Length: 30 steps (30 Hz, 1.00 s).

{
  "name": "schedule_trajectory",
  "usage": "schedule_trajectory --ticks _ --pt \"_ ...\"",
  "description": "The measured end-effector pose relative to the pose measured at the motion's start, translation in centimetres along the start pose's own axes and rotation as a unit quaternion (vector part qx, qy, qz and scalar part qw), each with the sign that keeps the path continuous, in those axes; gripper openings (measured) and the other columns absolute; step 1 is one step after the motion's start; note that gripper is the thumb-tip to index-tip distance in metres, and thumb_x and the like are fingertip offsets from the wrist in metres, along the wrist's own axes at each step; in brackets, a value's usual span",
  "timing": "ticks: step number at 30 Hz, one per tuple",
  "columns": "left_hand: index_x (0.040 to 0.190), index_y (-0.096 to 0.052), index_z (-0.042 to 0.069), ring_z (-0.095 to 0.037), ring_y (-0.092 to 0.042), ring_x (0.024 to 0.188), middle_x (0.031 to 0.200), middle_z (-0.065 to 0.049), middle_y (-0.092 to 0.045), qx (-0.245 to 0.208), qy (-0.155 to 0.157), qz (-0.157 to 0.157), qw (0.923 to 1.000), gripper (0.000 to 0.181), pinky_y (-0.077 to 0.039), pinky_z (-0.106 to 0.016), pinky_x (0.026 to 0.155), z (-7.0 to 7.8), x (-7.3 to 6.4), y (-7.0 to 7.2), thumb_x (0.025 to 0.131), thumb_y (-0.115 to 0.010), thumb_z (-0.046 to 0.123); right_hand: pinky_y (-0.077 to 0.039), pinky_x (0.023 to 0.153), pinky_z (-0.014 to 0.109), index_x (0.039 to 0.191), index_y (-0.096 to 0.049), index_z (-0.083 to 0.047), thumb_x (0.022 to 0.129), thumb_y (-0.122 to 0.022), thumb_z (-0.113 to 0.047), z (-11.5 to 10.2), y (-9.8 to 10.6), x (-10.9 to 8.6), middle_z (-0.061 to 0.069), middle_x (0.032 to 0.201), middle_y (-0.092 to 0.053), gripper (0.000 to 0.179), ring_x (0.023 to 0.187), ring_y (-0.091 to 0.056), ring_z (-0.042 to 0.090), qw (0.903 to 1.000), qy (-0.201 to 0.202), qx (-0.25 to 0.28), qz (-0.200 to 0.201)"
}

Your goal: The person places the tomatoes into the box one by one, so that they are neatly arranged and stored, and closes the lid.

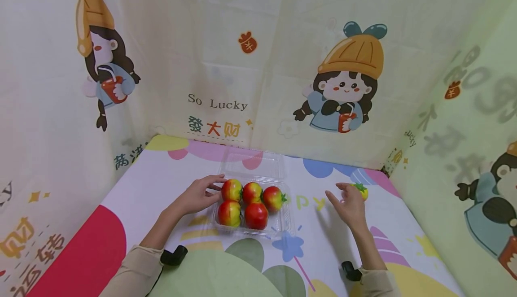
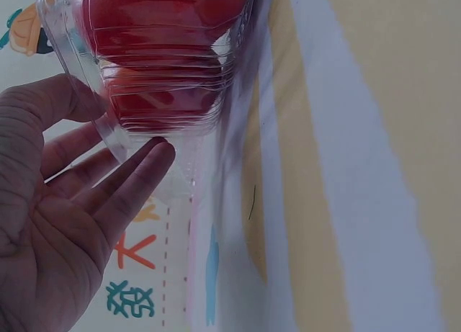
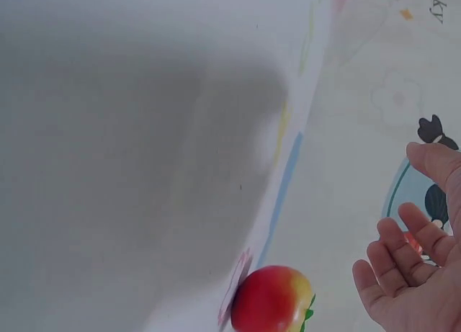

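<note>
A clear plastic clamshell box (image 1: 278,225) lies on the table with its lid (image 1: 252,163) folded back. Several glossy red-and-yellow fruits (image 1: 256,215) sit in it in two rows, some showing green leafy tops. At the box's left side, my left hand (image 1: 200,194) has its thumb and outstretched fingers right at the rim, also seen in the left wrist view (image 2: 72,181). My right hand (image 1: 350,205) is raised over the table on the right, fingers apart and holding nothing. Another such fruit (image 3: 270,299) lies beyond it, partly hidden by that hand in the head view.
A patterned cloth (image 1: 194,270) covers the table. Printed curtains (image 1: 210,63) rise along the back and both sides, close to the table's edges. Dark wrist devices (image 1: 174,255) sit by both cuffs.
</note>
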State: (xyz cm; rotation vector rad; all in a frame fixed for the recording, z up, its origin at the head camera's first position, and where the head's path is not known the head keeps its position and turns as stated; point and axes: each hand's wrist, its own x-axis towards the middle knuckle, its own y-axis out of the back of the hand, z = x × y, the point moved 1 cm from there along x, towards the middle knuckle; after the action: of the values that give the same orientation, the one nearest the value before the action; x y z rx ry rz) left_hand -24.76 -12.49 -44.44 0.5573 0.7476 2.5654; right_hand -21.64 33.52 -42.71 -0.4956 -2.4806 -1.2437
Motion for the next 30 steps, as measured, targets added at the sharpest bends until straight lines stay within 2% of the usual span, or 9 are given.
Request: schedule_trajectory --ticks 6,14,17,22,30 --pt "0.141 -0.057 0.001 -0.036 -0.068 0.114 0.148 -0.024 -0.053 0.004 0.0 0.001 1.0 0.047 -0.061 -0.044 0.089 -0.1 0.1 -0.1 0.094 -0.065 0.006 -0.052 0.093 0.056 0.121 -0.062 0.009 0.087 -0.08 -0.018 0.6 0.4 0.5 0.029 0.121 -0.065 0.047 0.108 -0.063 0.045 0.9998 -0.014 -0.011 0.003" --pt "0.139 -0.059 0.002 -0.037 -0.068 0.114 0.151 -0.025 -0.049 -0.001 -0.004 0.002 1.0 0.045 -0.061 -0.045 0.089 -0.2 0.0 -0.1 0.094 -0.065 0.005 -0.044 0.101 0.059 0.12 -0.063 0.011 0.087 -0.079 -0.016 1.3 0.9 0.8 0.032 0.119 -0.065 0.046 0.113 -0.057 0.049 0.9998 -0.008 -0.01 0.014" --pt "0.138 -0.059 0.002 -0.037 -0.068 0.114 0.151 -0.025 -0.049 -0.001 -0.004 0.001 1.0 0.045 -0.061 -0.044 0.089 -0.2 0.0 -0.1 0.094 -0.065 0.005 -0.042 0.102 0.06 0.122 -0.062 0.01 0.088 -0.078 -0.017 1.5 1.1 0.9 0.033 0.121 -0.063 0.047 0.115 -0.055 0.048 0.9996 -0.025 -0.012 0.006" --pt "0.139 -0.059 0.003 -0.036 -0.068 0.114 0.151 -0.024 -0.05 0.002 -0.001 0.001 1.0 0.046 -0.061 -0.043 0.088 -0.2 0.0 -0.1 0.094 -0.065 0.005 -0.046 0.099 0.058 0.127 -0.059 0.008 0.09 -0.076 -0.02 1.6 1.5 1.1 0.032 0.126 -0.059 0.049 0.118 -0.05 0.046 0.9981 -0.058 -0.017 -0.013" --pt "0.14 -0.058 0.002 -0.037 -0.067 0.115 0.151 -0.023 -0.05 -0.001 -0.001 0.001 1.0 0.047 -0.061 -0.043 0.089 -0.3 0.1 -0.1 0.094 -0.065 0.006 -0.045 0.101 0.06 0.13 -0.057 0.01 0.09 -0.076 -0.02 1.8 2.2 1.3 0.033 0.13 -0.056 0.053 0.121 -0.047 0.048 0.9966 -0.071 -0.035 -0.02"
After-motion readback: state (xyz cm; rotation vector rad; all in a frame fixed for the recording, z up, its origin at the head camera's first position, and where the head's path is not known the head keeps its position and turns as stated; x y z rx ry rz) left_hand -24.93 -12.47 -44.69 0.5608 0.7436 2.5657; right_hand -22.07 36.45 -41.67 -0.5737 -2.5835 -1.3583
